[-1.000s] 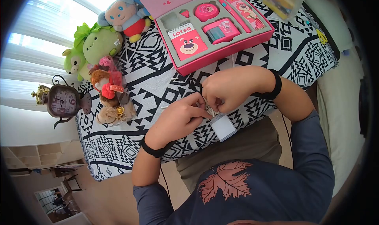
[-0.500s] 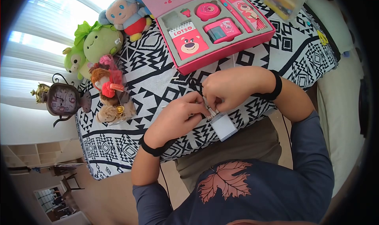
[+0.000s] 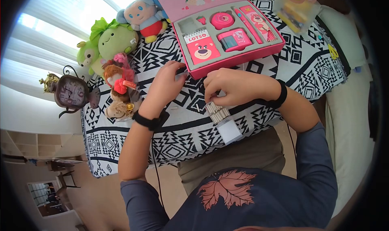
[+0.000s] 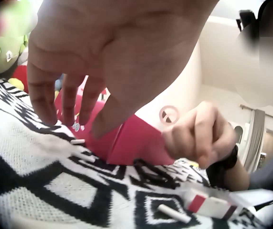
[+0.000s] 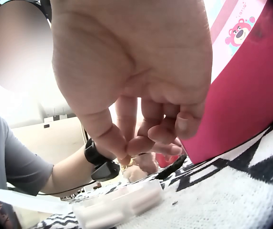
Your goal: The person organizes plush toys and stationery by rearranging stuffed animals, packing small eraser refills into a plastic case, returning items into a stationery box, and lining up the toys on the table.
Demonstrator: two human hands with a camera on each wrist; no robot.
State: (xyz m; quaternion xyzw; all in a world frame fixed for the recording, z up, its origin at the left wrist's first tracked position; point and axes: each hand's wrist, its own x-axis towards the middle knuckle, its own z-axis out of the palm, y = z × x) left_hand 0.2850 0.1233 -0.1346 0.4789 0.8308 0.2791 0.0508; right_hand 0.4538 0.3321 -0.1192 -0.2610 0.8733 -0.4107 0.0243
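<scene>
A small clear case (image 3: 218, 112) packed with a row of short white sticks lies on the patterned cloth, its pale flat lid (image 3: 229, 131) folded out toward the person. Just above the case is my right hand (image 3: 227, 86), fingers curled and thumb meeting a fingertip; nothing shows between them in the right wrist view. My left hand (image 3: 167, 83) reaches beside the pink box, fingers spread and pointing down. Near its fingertips, a loose white stick (image 4: 78, 141) lies on the cloth. Another white stick (image 4: 173, 213) lies close to the case.
The pink gift box (image 3: 237, 65) stands behind the hands with its lid up, holding a notepad (image 3: 201, 48) and other stationery. Plush toys (image 3: 117, 40), wrapped dolls (image 3: 120, 87) and a clock (image 3: 72, 92) line the left. A clear pouch (image 3: 293, 18) and yellow scissors (image 3: 333, 52) lie at right.
My left hand has left the case and moved forward and left, toward the pink box. My right hand has lifted back slightly, uncovering the white sticks. The head view has shifted a little.
</scene>
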